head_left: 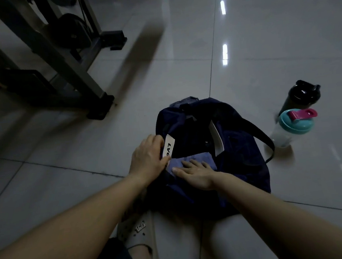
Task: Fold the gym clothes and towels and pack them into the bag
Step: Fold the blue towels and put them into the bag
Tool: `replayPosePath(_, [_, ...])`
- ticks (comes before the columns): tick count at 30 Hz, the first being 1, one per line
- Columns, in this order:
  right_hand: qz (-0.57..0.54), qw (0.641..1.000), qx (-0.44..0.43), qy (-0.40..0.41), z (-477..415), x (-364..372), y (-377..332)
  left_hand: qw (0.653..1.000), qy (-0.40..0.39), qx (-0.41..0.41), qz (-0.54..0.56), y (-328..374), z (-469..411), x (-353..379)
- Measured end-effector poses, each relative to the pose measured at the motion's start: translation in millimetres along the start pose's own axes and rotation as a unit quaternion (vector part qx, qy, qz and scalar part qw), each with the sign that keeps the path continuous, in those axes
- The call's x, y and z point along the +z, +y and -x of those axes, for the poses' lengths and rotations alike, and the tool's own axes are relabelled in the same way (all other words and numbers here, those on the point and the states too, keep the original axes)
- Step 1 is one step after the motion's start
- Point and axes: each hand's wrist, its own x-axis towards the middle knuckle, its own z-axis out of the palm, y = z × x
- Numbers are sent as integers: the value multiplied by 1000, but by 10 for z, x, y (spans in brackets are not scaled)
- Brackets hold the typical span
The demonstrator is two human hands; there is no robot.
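At the bottom centre of the frame, a grey perforated clog (137, 230) with a small charm shows between the 2 bare forearms; the leg beside it sinks into shadow. Just above, the dark navy bag (242, 164) sits on the glossy tiled floor (45, 183), soft and slumped, its mouth open and its inside too dim to read. The right hand (195, 174) lies flat with fingers spread on a folded blue towel (198, 159) in the opening. The left hand (147, 157) curls over the bag's left rim beside a white label (168, 148). At centre right stand 2 plastic shaker bottles, 1 clear with a teal lid (295, 126), 1 dark (303, 95). A metal machine frame (63, 62) fills the upper left, cut off.
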Motion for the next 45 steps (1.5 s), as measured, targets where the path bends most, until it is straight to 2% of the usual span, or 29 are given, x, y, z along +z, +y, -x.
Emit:
replayPosePath(2, [-18,1000,-2,4,34,-21,-5,992,-12,76,-102,38,45,-16])
replayPosePath(3, [-25,1000,-2,6,55,-31,-11,985,-35,84,-146,44,51,-33])
replayPosePath(5, [-32,999,-1,6,92,-37,-31,975,-96,36,-195,50,50,-57])
replayPosePath(7, [-37,999,0,9,113,-37,-48,972,-144,-51,-181,74,51,-68])
replayPosePath(10, [-40,999,-3,14,130,-38,-59,966,-169,-164,-107,109,89,13])
replayPosePath(13, [-37,999,-6,17,112,-23,-51,958,-158,-229,-66,123,123,103])
replayPosePath(16, [-32,999,-11,28,59,19,-21,955,-148,-255,-38,120,110,156])
replayPosePath(21, [-37,999,-16,36,9,37,42,957,-155,-244,-31,50,106,334])
replayPosePath(26, [-36,998,-22,40,-4,66,58,948,-174,-265,-20,18,85,398])
replayPosePath(30, [-32,998,-23,40,-24,61,72,952,-189,-231,-65,102,67,438])
replayPosePath(33, [-28,998,-23,42,-35,66,86,954,-192,-224,-58,153,46,405])
replayPosePath(41, [-14,999,-15,33,-37,57,101,965,-89,-218,116,301,-71,173])
replayPosePath(45, [-107,992,-30,51,-39,39,152,963,-55,-174,201,426,-155,67])
